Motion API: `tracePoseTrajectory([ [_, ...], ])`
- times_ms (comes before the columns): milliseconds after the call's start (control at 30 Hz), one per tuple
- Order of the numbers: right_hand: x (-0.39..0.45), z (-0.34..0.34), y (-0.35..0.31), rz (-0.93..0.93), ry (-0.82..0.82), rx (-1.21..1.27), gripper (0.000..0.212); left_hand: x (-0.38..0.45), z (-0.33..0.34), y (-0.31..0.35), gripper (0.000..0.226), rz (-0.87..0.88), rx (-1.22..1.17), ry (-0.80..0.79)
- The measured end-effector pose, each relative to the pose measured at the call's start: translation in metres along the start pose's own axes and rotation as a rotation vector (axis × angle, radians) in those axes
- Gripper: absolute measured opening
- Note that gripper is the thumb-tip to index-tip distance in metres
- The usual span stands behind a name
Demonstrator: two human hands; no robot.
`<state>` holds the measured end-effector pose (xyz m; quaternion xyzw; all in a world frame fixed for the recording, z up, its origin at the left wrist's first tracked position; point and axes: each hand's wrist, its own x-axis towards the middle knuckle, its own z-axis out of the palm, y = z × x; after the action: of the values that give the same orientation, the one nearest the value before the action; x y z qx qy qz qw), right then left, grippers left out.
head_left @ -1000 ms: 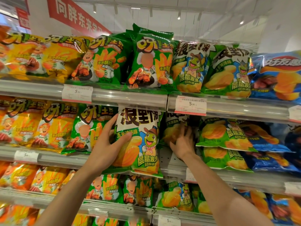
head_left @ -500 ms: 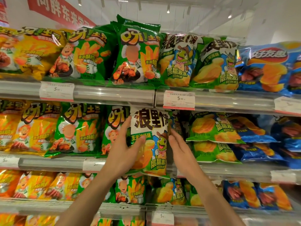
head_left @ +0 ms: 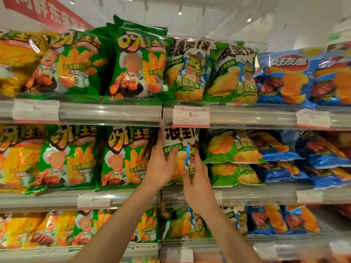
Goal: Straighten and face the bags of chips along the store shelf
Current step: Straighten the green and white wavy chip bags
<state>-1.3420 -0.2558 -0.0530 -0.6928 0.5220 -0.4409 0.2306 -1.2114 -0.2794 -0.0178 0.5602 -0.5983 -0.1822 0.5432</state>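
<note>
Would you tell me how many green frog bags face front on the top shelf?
2: left frog bag beside right frog bag, just left of the blue bags; others may hide behind.

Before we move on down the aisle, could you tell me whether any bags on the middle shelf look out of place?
Yes. Right of the upright frog bag that the left hand and right hand are setting, two green frog bags lie flat and stacked, and the blue bags beside them lie flat too, unlike the standing rows elsewhere.
</note>
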Motion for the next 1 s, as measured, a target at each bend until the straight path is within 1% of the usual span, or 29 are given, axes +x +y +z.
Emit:
tracePoseTrajectory([
  [133,-0.002,0.005,0.012,-0.041,0.092,-0.115,0.071,0.003,0.006,-0.014,0.079,-0.039,-0.040,-0.079],
  [267,-0.001,0.007,0.016,-0.045,0.115,-0.141,0.070,-0.001,0.003,-0.006,0.069,-0.091,-0.083,-0.137],
  [333,0.001,0.006,0.015,-0.033,0.100,-0.145,0.067,-0.001,0.002,-0.002,0.060,-0.112,-0.111,-0.165],
  [367,0.001,0.006,0.014,-0.027,0.092,-0.146,0.066,-0.002,0.000,0.000,0.059,-0.123,-0.123,-0.173],
  [567,-0.005,-0.002,0.006,-0.024,0.044,-0.088,0.066,-0.015,-0.008,-0.007,0.062,-0.092,-0.107,-0.188],
  [633,-0.011,-0.008,0.001,-0.014,-0.004,-0.060,0.065,-0.025,-0.014,-0.012,0.062,-0.058,-0.094,-0.179],
  [733,-0.024,-0.017,-0.006,0.027,-0.109,0.005,0.058,-0.043,-0.027,-0.020,0.057,-0.042,-0.081,-0.143],
  [900,-0.048,-0.037,-0.002,0.015,-0.098,0.086,0.036,-0.076,-0.045,-0.023,0.040,-0.073,-0.107,-0.069],
  [967,-0.056,-0.047,0.005,0.033,-0.142,0.175,0.027,-0.086,-0.045,-0.024,0.034,-0.085,-0.091,-0.064],
  [1000,-0.061,-0.053,0.008,0.029,-0.163,0.193,0.027,-0.091,-0.044,-0.024,0.032,-0.098,-0.093,-0.061],
])
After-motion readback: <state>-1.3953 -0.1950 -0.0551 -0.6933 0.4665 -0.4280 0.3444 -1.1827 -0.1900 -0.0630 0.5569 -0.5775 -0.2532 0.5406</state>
